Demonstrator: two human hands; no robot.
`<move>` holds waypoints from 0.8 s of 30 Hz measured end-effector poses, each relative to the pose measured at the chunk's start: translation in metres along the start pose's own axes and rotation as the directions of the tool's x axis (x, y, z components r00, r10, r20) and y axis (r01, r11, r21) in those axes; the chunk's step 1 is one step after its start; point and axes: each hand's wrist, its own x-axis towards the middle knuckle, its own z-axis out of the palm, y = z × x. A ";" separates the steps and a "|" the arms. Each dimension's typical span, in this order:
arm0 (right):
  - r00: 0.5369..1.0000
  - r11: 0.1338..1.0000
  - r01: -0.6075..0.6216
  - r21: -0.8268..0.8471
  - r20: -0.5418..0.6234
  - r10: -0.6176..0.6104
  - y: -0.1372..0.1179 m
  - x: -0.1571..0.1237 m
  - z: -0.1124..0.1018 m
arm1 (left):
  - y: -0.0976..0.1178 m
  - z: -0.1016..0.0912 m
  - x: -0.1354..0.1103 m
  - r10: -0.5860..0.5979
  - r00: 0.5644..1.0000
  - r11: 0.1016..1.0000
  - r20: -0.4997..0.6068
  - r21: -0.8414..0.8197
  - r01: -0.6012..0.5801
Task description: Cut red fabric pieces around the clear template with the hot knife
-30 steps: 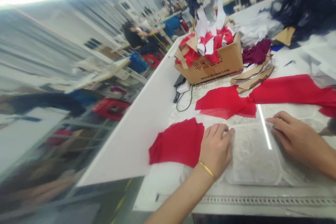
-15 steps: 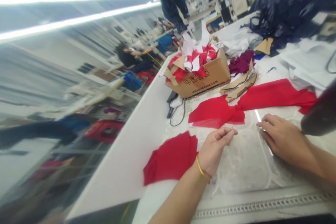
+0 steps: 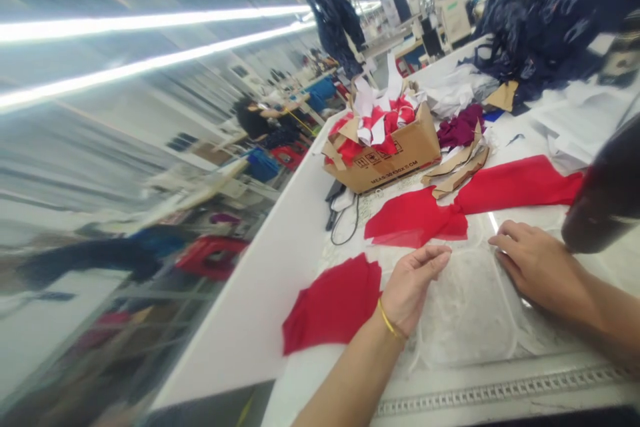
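On my feed the left grip point(image 3: 410, 290) is neither flat nor plainly closed: its thumb and fingertips point(image 3: 434, 255) draw together just above the sheet, and any thread between them would be too fine for me to tell. A gold bangle point(image 3: 389, 320) circles that wrist. The right grip point(image 3: 535, 263) is open, palm down, resting on a white lace panel point(image 3: 465, 307) under clear film. The panel lies flat on the white desk point(image 3: 320, 353), between the 2 grips and at 3 o'clock from the left one. I judge that the right grip's weight is there to keep it from sliding.

Just beside the left grip at 9 o'clock sits a sheer red fabric piece point(image 3: 330, 303). At 12 o'clock lies a 2nd red piece point(image 3: 415, 217), running into a long red strip point(image 3: 520, 183) at 1 o'clock; spread flat, they look kept within easy reach. Farther out at 12 o'clock, a cardboard box point(image 3: 385, 160) overflows with red and white scraps, with brown card pieces point(image 3: 457, 170) and maroon cloth point(image 3: 460, 127) beside it. A black cable point(image 3: 345, 227) lies at 11 o'clock. At 2 o'clock from the right grip, a dark shape point(image 3: 605, 187) is too blurred to name. A co-worker point(image 3: 255, 120) sits well away at 10 o'clock.
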 end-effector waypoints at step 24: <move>0.999 1.000 0.024 0.005 -0.027 -0.023 0.004 0.000 -0.001 | 0.000 -0.041 0.044 0.456 0.885 0.765 -0.095 0.550 -0.335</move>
